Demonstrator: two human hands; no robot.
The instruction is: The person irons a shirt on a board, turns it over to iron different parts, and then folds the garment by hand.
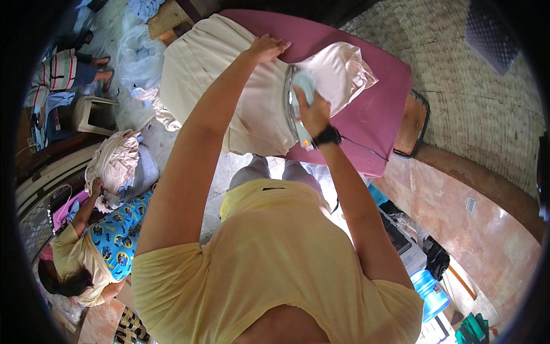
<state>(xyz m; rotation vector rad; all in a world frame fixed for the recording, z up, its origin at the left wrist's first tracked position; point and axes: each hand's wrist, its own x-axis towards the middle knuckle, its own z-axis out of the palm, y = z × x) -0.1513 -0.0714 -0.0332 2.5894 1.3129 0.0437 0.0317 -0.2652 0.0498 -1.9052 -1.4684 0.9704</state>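
Observation:
A cream garment [206, 63] lies spread over an ironing board with a maroon cover [372, 135]. My right hand [314, 114] is closed round the handle of a pale blue and white clothes iron [305, 83], which rests on the fabric near the narrower, gathered part of the garment. A dark watch [327, 136] is on my right wrist. Farther off, my left hand [267, 49] lies flat at the garment's far edge with its fingers stretched out, holding nothing. The underside of the iron is hidden.
A dark cord [366, 149] trails from near my right wrist across the board. At left, a person [86, 252] sits by a heap of cream cloth [114, 157]; a stool [94, 114] and plastic bags [140, 54] stand beyond. A blue water container [429, 292] is at lower right.

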